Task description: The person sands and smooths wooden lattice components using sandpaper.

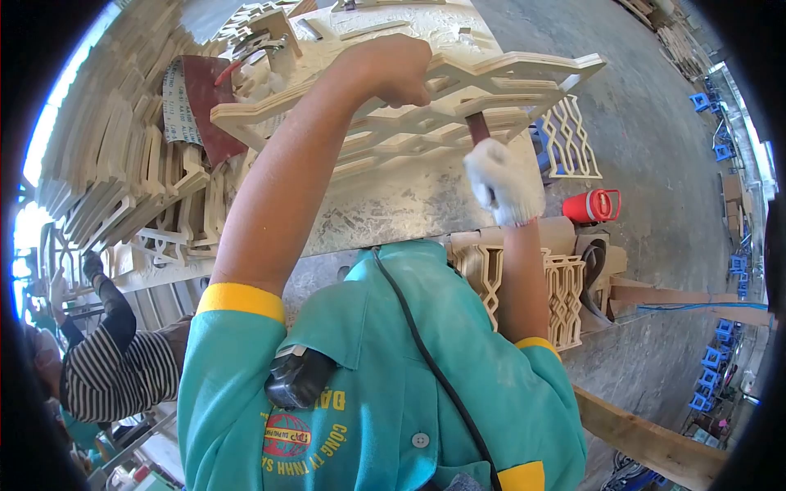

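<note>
A pale plywood lattice panel [393, 127] with zigzag bars stands tilted over the worktable. My left hand [391, 72], bare, is closed around its upper bar, with the fingertips partly hidden. In a white knitted glove, my right hand [505, 182] grips a narrow reddish-brown sanding stick [477, 126]. The tip of that stick lies inside one of the panel's right-hand openings, against a bar. Left of the panel, a sheet of dark red sandpaper [211, 110] with a printed back curls over the stacked wood.
Tall stacks of zigzag wooden pieces [106, 123] fill the left side. The dusty worktable [385, 204] runs underneath. More lattice panels [565, 299] stand below right, near a red jug [591, 206]. A person in a striped top [123, 364] works at left. Blue stools [711, 368] line the far right.
</note>
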Demonstrator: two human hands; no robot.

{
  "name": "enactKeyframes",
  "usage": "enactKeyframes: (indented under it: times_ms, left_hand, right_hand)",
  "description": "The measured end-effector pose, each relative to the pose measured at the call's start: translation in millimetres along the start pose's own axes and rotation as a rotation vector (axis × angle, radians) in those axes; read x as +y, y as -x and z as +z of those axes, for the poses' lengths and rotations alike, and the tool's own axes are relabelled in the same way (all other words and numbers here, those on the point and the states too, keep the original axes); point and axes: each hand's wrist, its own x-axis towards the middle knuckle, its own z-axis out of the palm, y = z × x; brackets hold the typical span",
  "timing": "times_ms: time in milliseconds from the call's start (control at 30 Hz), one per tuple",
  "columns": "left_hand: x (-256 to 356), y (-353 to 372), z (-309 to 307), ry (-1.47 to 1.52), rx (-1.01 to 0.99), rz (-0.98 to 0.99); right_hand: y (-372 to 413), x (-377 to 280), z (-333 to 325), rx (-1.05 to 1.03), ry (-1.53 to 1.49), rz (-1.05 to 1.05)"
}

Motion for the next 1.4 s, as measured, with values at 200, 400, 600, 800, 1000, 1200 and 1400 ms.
enactKeyframes:
  times_ms: [200, 400, 600, 800, 1000, 1200, 1400]
  left_hand:
    - [0.8, -1.0, -0.3, 0.022, -0.021, -0.006]
    - [0.8, -1.0, -1.0, 0.004, 0.004, -0.012]
    - [-2.9, 2.3, 0.6, 0.038, 0.072, 0.008]
    - [-11.6, 42.7, -14.2, 0.019, 0.165, 0.004]
    - [-17.1, 94.4, 2.5, 0.416, 0.482, -0.039]
    - [-12.0, 105.1, 37.6, 0.492, 0.639, 0.000]
    - [-16.2, 110.4, 49.2, 0.525, 0.681, -0.023]
  right_hand:
    - [-7.6, 5.5, -9.6, 0.005, -0.042, 0.005]
    - [3.8, -12.6, 1.0, -0.003, 0.318, 0.000]
    - [4.1, -3.7, -25.2, 0.112, 0.162, 0.010]
    - [39.1, -46.5, -24.7, 0.145, 0.330, -0.152]
    - [44.3, -90.1, -21.1, 0.189, 0.714, -0.523]
    - [26.9, -122.6, -1.6, 0.305, 1.124, -0.761]
    - [19.7, -104.5, 23.8, 0.020, 1.209, -0.678]
